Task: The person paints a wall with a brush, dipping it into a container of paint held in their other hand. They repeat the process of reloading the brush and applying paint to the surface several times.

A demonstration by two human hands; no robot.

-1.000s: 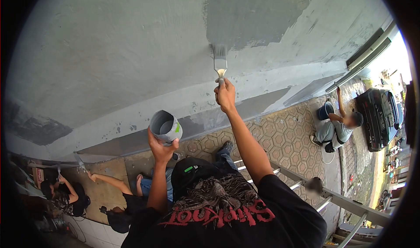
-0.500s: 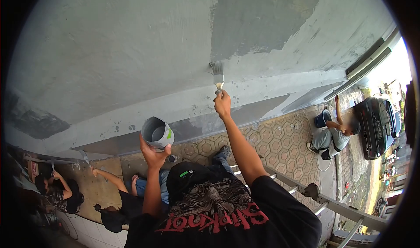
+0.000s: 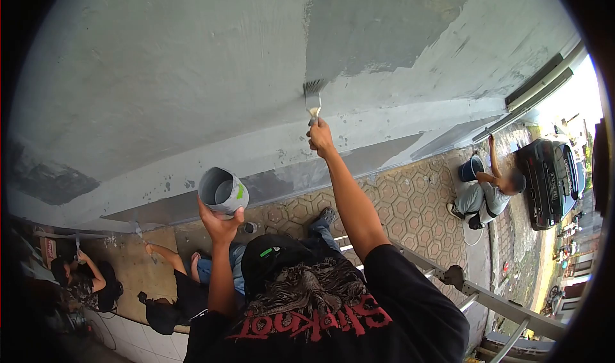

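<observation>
A paintbrush is gripped by its handle in my right hand, and its bristles touch the grey wall. Just above the bristles lies the lower edge of a darker grey painted patch. My left hand is wrapped round a paint-smeared container with a green mark on its side. Its open top faces the camera, and grey paint coats the inside. The left fingers are partly hidden behind the container.
An aluminium ladder runs along the lower right. On the right, a person crouches by a dark blue bucket, near a dark car. Two other people are at the lower left. Hexagonal paving lies below the wall.
My right hand and the brush have shifted slightly up and left along the wall. The container has moved a little left and up in view, still in my left hand.
</observation>
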